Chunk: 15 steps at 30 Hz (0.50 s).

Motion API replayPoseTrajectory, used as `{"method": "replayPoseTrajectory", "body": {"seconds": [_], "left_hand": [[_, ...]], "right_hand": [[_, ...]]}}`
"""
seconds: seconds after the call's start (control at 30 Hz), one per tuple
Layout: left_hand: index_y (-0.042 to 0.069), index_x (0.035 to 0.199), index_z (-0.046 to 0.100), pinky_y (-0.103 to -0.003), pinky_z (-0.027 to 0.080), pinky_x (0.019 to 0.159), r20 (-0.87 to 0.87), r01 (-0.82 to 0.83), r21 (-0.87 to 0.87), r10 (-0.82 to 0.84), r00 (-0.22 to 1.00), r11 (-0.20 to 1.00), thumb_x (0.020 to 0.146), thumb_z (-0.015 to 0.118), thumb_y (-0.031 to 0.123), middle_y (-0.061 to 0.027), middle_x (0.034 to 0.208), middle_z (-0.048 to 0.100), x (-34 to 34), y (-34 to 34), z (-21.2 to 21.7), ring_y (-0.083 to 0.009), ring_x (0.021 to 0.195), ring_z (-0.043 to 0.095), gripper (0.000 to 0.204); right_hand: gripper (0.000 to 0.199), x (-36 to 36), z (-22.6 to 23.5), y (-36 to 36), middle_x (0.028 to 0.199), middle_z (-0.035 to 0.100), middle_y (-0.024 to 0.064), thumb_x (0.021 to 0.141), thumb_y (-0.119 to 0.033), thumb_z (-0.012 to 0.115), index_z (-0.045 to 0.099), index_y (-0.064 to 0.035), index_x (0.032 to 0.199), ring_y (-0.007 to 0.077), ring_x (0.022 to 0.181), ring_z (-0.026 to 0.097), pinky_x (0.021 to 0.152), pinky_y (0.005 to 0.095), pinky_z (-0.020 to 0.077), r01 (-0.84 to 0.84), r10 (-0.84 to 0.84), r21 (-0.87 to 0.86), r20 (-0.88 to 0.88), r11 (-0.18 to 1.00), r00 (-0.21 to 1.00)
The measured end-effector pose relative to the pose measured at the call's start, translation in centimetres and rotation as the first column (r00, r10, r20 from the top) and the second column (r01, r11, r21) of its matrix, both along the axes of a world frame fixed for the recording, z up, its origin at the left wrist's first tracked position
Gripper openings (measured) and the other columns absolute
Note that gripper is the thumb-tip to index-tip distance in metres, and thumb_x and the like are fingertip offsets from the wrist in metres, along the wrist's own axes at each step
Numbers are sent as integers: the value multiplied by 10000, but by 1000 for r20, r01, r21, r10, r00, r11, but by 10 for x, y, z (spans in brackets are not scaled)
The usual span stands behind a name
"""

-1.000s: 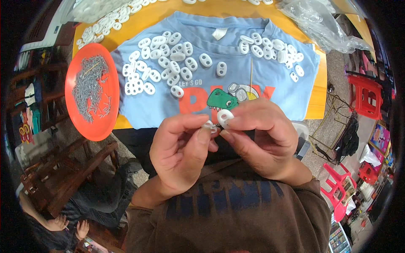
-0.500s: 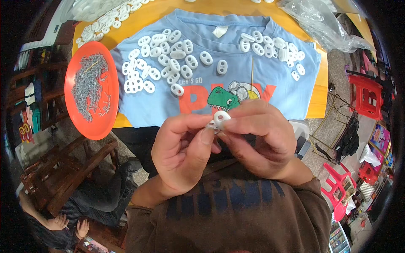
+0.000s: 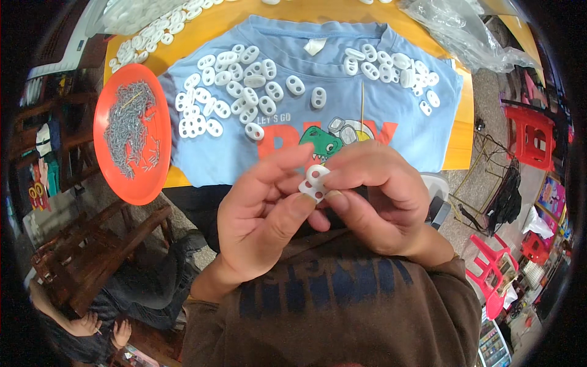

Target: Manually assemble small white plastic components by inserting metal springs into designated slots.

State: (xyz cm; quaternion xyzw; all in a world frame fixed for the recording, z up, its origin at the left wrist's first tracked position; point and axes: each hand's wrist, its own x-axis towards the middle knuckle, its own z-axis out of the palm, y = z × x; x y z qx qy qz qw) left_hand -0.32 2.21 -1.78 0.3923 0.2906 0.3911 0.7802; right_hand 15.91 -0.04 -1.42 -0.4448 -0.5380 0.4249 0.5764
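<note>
Both hands meet in front of my chest on one small white two-hole plastic piece. My left hand pinches it from below with thumb and forefinger. My right hand grips it from the right side, fingers curled. Beyond the hands a light blue T-shirt with a dinosaur print lies flat on the yellow table. Several more white pieces are scattered on its left, and another group of white pieces lies at its upper right.
An orange plate with several small grey metal pins sits at the table's left edge. A clear plastic bag lies at the upper right. Red plastic stools stand on the floor to the right. Another person sits at lower left beside wooden furniture.
My hands have turned the white piece slightly, so its two holes face the camera more. Both hands stay in the same place.
</note>
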Motion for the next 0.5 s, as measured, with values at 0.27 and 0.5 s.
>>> {"method": "replayPoseTrajectory", "body": {"seconds": [0.27,0.5], "left_hand": [[-53,1230,372,-254,453,806,32,-29,43,27,999,999,866,486,7,-130,1062,558,3,-3,-1,-153,919,567,385],[-55,1225,374,-261,434,843,16,-7,54,6,1000,999,870,474,-4,-139,1070,557,2,-3,-1,-164,964,558,373]], "right_hand": [[212,3,4,3,802,586,101,680,34,633,582,3,884,234,698,573,626,308,447,-62,60,32,50,998,997],[257,6,-3,8,848,585,105,683,15,642,568,7,929,226,710,564,630,300,443,-103,88,129,118,986,989]]}}
